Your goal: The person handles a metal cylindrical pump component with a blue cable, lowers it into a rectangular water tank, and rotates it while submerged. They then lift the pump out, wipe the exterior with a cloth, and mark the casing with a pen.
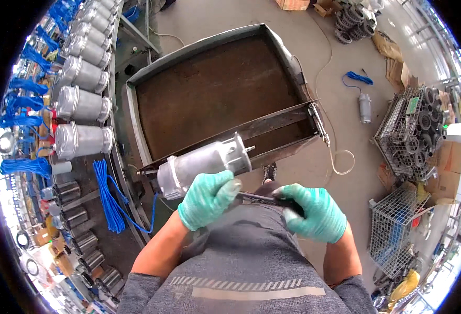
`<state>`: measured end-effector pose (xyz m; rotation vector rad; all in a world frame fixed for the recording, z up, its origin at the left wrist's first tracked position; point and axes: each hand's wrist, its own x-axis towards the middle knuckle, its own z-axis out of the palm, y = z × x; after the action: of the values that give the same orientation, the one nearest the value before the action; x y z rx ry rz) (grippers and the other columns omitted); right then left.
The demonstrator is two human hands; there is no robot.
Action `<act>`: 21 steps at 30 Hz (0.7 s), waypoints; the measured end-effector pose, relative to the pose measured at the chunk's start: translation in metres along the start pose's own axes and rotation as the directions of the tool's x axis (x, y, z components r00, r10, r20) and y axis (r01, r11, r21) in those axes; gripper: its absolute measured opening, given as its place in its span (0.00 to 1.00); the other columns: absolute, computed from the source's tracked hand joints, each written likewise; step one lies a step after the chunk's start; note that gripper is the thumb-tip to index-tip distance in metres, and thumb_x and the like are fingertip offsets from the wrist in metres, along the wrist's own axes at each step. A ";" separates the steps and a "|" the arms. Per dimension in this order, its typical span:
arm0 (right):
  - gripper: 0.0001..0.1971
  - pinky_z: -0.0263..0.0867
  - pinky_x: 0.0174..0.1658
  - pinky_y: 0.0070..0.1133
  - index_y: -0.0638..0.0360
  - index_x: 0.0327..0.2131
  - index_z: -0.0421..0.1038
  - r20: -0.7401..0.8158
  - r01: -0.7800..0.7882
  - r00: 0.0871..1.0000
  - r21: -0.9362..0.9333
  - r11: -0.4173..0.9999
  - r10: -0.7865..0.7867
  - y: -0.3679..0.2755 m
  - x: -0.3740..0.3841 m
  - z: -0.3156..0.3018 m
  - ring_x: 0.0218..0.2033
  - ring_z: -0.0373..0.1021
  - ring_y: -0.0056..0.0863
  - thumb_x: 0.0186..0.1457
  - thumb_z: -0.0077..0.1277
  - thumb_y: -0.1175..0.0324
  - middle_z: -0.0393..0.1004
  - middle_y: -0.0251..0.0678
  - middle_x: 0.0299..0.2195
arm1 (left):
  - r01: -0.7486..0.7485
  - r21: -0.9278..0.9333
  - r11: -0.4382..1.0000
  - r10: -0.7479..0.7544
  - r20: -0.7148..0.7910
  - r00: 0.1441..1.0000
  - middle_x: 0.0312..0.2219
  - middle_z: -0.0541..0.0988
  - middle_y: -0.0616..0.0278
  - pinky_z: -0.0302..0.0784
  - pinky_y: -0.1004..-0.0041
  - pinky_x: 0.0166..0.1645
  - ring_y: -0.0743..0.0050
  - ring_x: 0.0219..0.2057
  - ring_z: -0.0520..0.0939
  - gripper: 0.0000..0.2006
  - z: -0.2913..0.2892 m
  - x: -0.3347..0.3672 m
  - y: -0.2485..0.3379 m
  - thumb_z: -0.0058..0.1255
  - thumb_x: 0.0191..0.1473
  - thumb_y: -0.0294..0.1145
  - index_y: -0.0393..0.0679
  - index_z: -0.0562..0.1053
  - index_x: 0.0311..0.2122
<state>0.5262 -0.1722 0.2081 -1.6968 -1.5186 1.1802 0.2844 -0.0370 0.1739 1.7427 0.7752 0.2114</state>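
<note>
My left hand, in a teal knit glove, is closed on the left end of a thin dark shaft. My right hand, gloved alike, wraps round the black handle end of the same thin-shafted tool, which lies level in front of my waist. Its tip is hidden by the left fingers. Just beyond the left hand, a silver metal motor housing lies on its side along the tank's near edge. A short shaft sticks out of its flanged right end.
A rectangular metal tank of brown liquid stands ahead, with an air gun at its right corner. Silver motor housings and blue cable coils line the left rack. Wire baskets of parts stand right.
</note>
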 end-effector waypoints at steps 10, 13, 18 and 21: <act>0.10 0.69 0.33 0.24 0.56 0.37 0.78 -0.080 0.083 0.996 0.623 0.778 -0.043 -0.075 0.010 0.136 0.25 0.72 0.23 0.64 0.46 0.66 0.76 0.33 0.24 | -0.274 -0.219 0.937 0.234 -0.191 0.953 0.16 0.71 0.61 0.70 0.67 0.25 0.62 0.17 0.75 0.22 -0.013 -0.083 -0.035 0.42 0.68 0.46 0.43 0.70 0.24; 0.10 0.71 0.33 0.24 0.55 0.34 0.78 -0.226 0.255 0.951 0.184 0.949 -0.212 -0.090 0.006 0.137 0.26 0.74 0.25 0.63 0.48 0.64 0.77 0.34 0.24 | -0.149 -0.507 0.849 -0.016 -0.307 0.952 0.14 0.70 0.66 0.65 0.73 0.20 0.72 0.14 0.71 0.25 -0.022 -0.093 -0.070 0.42 0.68 0.51 0.47 0.68 0.21; 0.10 0.68 0.23 0.21 0.64 0.38 0.69 -0.616 0.224 0.783 0.404 0.887 0.083 -0.065 -0.001 0.117 0.19 0.68 0.22 0.64 0.47 0.65 0.73 0.37 0.28 | -0.125 -0.675 0.727 -0.197 -0.379 0.904 0.12 0.65 0.70 0.56 0.79 0.15 0.83 0.11 0.63 0.28 -0.079 -0.099 -0.123 0.40 0.69 0.56 0.47 0.70 0.21; 0.10 0.71 0.33 0.21 0.62 0.43 0.68 -0.477 -0.036 0.849 0.378 0.925 0.228 0.001 0.053 0.133 0.29 0.72 0.17 0.58 0.53 0.74 0.75 0.32 0.30 | -0.143 -0.293 0.945 -0.029 -0.512 0.858 0.13 0.68 0.67 0.63 0.75 0.21 0.81 0.14 0.68 0.27 -0.062 -0.075 -0.153 0.37 0.71 0.51 0.44 0.70 0.22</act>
<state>0.4075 -0.1400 0.1353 -1.7018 -0.8122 0.8943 0.1360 -0.0140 0.0731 1.4033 1.0045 0.8277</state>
